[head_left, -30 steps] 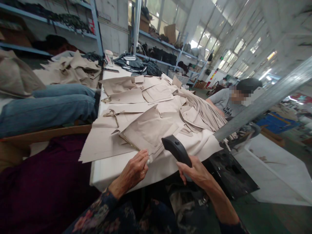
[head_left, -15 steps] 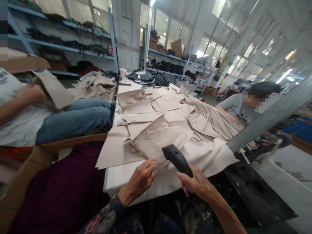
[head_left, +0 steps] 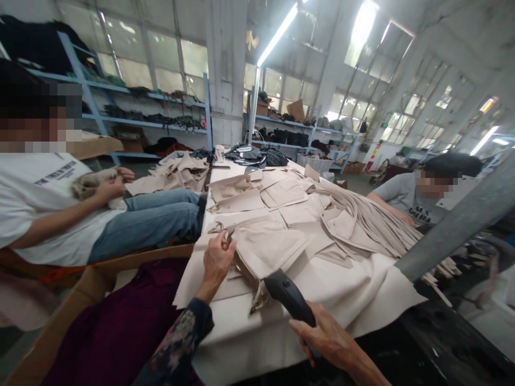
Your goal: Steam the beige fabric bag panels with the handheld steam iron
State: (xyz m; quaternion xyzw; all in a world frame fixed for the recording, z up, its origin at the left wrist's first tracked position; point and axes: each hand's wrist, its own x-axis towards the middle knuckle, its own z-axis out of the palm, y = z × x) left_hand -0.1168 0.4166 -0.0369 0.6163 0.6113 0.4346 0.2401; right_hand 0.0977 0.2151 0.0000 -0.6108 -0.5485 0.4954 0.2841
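Left hand (head_left: 217, 256), centre of frame: fingers pinched shut on the edge of a beige fabric piece (head_left: 270, 247) near its ties, palm down on the stack. Sleeve dark with a floral print.

Right hand (head_left: 328, 336), lower centre-right: fingers wrapped tight round the black handle (head_left: 290, 298) of a tool. The handle slants up and left, its upper end just over the near edge of the fabric stack. Its working end is hidden; cannot tell what tool it is.

The held fabric piece lies on top of the near stack, centre of frame, on the white-covered counter (head_left: 257, 343). More beige cut pieces (head_left: 306, 209) spread across the counter toward the upper middle, some fanned out in long strips at centre right.

Left edge of frame: a person in a white T-shirt and jeans (head_left: 153, 220) sits beside the counter, hands on a bundle of beige cloth. Right of frame: another person in a grey shirt (head_left: 396, 195) leans on the counter's far side.

Dark maroon cloth (head_left: 116, 327) fills the lower left, in a cardboard box. A grey metal bar (head_left: 462, 220) slants across the right side. Blue shelving (head_left: 132, 120) with dark goods stands at upper left.
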